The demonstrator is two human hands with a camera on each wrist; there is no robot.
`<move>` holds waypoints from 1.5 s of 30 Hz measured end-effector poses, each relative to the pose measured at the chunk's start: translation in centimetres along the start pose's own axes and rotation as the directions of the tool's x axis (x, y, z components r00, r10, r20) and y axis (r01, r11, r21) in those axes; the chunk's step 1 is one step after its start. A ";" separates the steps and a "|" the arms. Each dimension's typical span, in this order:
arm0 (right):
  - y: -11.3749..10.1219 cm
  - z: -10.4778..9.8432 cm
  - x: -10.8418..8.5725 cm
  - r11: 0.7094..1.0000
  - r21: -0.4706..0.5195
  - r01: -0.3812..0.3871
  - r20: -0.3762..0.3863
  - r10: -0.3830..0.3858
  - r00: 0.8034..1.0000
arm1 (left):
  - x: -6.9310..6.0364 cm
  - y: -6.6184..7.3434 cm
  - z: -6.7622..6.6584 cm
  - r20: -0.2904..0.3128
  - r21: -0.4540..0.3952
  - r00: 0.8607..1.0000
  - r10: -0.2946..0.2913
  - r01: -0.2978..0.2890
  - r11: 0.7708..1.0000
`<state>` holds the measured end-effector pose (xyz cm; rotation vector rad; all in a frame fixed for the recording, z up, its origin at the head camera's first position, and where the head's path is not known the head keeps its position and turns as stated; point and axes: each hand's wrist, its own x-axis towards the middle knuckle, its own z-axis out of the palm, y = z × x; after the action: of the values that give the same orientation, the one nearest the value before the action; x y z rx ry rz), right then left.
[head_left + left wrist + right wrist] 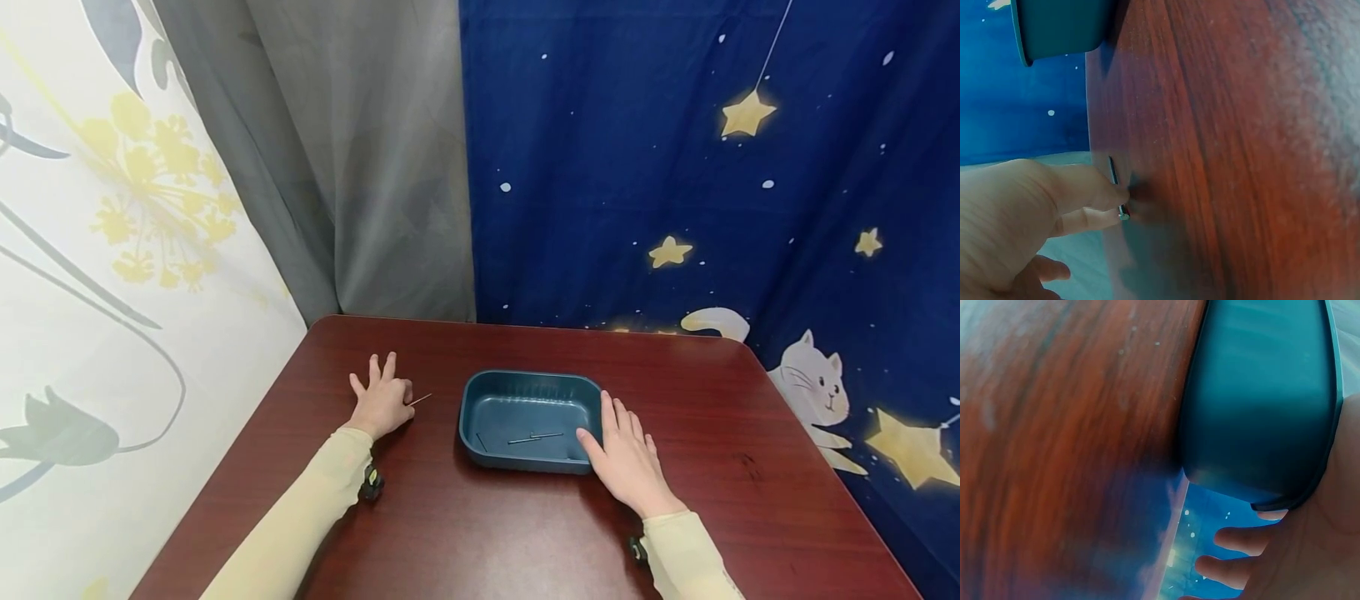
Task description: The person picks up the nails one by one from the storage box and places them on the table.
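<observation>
My left hand (382,404) is over the table, left of the blue tray. It pinches a thin metal nail (1114,170) between thumb and a finger, the other fingers spread apart. In the left wrist view the nail's shiny head pokes out below the fingertips and its shank above them. The blue tray (528,463) sits mid-table with several nails (523,441) lying on its bottom. My right hand (630,458) rests against the tray's right end, fingers stretched out along the rim and thumb over the near corner.
The dark red wooden table (465,533) has rounded far corners. Behind it hang a grey curtain (397,167) and a blue curtain (600,167) with stars and a cat. A white patterned curtain (112,333) runs along the left side.
</observation>
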<state>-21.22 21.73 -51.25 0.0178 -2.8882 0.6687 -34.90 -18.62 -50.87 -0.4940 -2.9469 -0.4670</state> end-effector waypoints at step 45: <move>0.1 0.2 0.1 1.000 0.002 -0.008 0.011 0.008 1.000 | 0.6 12.0 -1.2 0.126 0.183 0.891 0.437 -0.454 0.872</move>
<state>-21.35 21.70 -51.47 0.0105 -2.9002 0.6746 -31.36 -8.04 -46.32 -1.1485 -2.7719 -0.0827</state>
